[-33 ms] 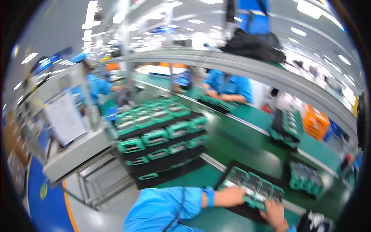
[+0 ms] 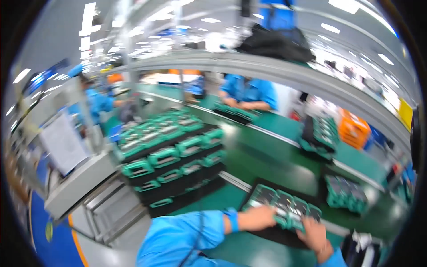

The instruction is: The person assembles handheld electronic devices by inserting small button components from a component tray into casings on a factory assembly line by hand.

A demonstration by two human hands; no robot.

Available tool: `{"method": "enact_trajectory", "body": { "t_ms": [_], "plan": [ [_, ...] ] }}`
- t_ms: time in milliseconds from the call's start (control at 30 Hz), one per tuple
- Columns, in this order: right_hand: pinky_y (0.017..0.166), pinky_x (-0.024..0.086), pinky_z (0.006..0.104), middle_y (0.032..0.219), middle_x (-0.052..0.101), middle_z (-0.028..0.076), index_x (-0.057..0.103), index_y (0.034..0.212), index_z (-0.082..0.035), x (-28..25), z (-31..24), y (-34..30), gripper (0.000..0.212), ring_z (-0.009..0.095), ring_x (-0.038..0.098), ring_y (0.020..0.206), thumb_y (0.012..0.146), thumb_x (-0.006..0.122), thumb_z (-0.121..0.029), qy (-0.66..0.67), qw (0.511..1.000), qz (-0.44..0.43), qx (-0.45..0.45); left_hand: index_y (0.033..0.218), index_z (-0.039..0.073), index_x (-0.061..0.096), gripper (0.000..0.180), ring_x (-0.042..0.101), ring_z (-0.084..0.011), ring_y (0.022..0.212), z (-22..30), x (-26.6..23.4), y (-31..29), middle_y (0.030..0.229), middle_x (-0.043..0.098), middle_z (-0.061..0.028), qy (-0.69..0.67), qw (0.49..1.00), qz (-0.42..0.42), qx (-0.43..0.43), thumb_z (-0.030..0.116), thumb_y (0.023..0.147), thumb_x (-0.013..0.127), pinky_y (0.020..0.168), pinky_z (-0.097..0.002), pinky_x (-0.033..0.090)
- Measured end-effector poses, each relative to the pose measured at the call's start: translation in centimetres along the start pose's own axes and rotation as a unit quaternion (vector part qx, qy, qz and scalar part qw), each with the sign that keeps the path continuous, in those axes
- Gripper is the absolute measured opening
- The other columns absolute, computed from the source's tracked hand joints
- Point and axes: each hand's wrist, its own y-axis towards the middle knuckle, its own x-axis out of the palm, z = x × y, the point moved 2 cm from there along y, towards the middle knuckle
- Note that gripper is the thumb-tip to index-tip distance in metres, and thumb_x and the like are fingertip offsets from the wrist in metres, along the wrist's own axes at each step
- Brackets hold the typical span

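Observation:
On the bench a black tray [image 2: 254, 192] carries a row of green-framed units [image 2: 284, 202] with dark tops and pale parts along their near side. My left hand [image 2: 260, 217] reaches over the tray's left near side. Its fingers are bent together at the units, and whatever they hold is hidden. At the right near end of the row is my right hand [image 2: 314, 234]. Its thumb stands apart from the fingers, which touch the end unit. Motion blur softens the fingers of both hands.
Black trays of green-framed parts [image 2: 178, 149] are stacked at left. Another batch of green units [image 2: 346, 193] lies to the right. A metal shelf beam [image 2: 231, 62] crosses above. Across the bench, a person in blue [image 2: 249, 95] handles a similar tray. An orange bin [image 2: 354, 129] stands far right.
The whole view has shifted a little, so the scene sits further left and slightly higher. Both hands stay at the same tray, with little movement relative to it.

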Motion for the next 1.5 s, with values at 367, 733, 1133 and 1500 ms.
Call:
{"method": "enact_trajectory", "body": {
  "t_ms": [367,733,1133,1500],
  "plan": [
    [0.071,0.052,0.0335,0.102,0.06,0.003,0.051,0.117,-0.014,3.2,0.1,-0.9,0.035,0.015,0.059,0.088,0.094,0.052,-0.04,0.797,0.325,0.384,0.334,0.109,0.006,0.052,0.027,0.062,-0.0176,0.09,-2.9,-1.0,0.8,0.102,0.061,-0.0058,-0.783,0.484,0.389,-0.03,0.03,0.098,0.047,0.077,-0.0343,0.054],
    [0.095,0.043,0.0321,0.122,0.055,0.012,0.048,0.128,-0.001,2.6,-0.8,-10.2,0.064,0.02,0.052,0.113,0.076,0.078,-0.022,0.518,0.767,-0.004,0.379,0.101,0.001,0.063,0.021,0.06,-0.0187,0.093,-1.9,1.8,-13.6,0.103,0.063,-0.0062,-0.537,0.811,0.06,-0.223,0.017,0.095,0.052,0.083,-0.0309,0.047],
    [0.103,0.034,0.0474,0.14,0.025,0.025,0.028,0.142,-0.007,4.7,-2.2,-5.7,0.107,0.043,0.032,0.128,0.056,0.088,-0.028,0.233,0.914,0.169,0.285,0.086,-0.004,0.061,0.022,0.044,-0.0231,0.121,-5.2,3.3,-5.9,0.152,0.021,-0.0165,-0.471,0.848,0.227,-0.084,0.017,0.091,0.057,0.097,-0.0309,0.035],
    [0.091,0.046,0.0344,0.11,0.062,0.013,0.065,0.102,-0.003,-2.6,-8.0,2.4,0.03,0.027,0.058,0.106,0.077,0.074,-0.017,0.535,0.839,0.075,0.068,0.081,0.0,0.062,0.01,0.054,-0.0251,0.097,1.2,-0.3,-8.2,0.092,0.06,-0.0082,-0.222,0.943,0.245,0.046,0.01,0.082,0.065,0.085,-0.0347,0.041]
  ]
}}
